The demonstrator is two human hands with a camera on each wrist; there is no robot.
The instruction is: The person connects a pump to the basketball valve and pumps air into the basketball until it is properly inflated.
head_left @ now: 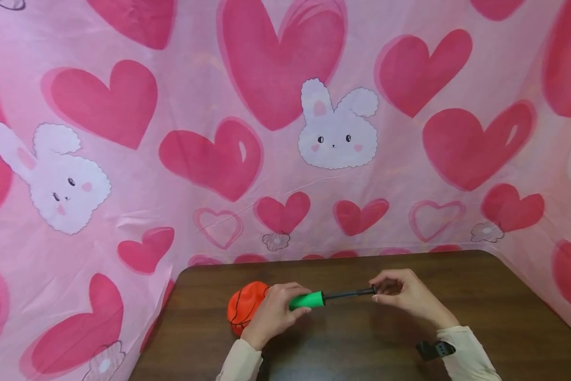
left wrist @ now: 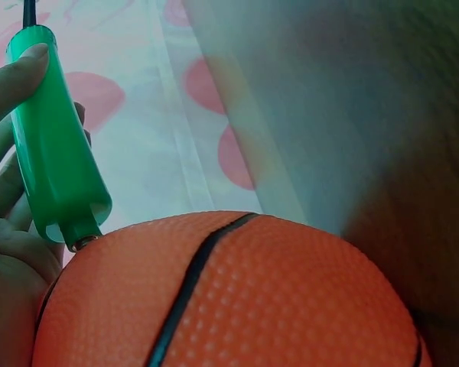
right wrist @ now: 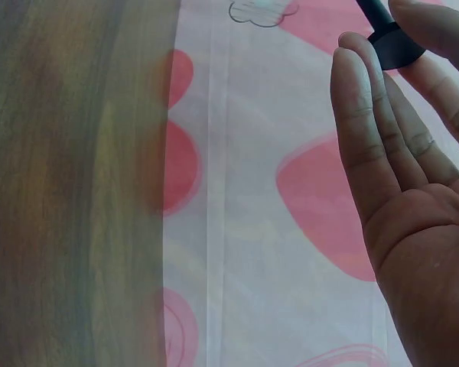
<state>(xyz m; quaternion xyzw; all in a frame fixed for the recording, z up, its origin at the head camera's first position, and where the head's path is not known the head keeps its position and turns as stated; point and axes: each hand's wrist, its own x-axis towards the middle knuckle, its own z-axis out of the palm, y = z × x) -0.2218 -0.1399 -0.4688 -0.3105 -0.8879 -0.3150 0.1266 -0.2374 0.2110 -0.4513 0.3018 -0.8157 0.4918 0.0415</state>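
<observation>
My left hand [head_left: 272, 312] grips the green barrel of a small hand pump [head_left: 309, 301], with the thumb along its side in the left wrist view. The pump's near end meets an orange ball [head_left: 243, 307] with black basketball lines; a small metal fitting shows at the joint. From the barrel's other end a thin dark rod [head_left: 344, 294] is drawn out to the right. My right hand [head_left: 404, 293] pinches the black end handle [right wrist: 398, 47] of that rod between thumb and fingers. Part of the ball is hidden behind my left hand in the head view.
A dark brown wooden table [head_left: 352, 349] lies under both hands. Behind and beside it hangs a pink cloth [head_left: 285, 180] printed with hearts and white rabbits. A black strap [head_left: 435, 349] is round the right wrist, by the cream sleeve [head_left: 466, 352].
</observation>
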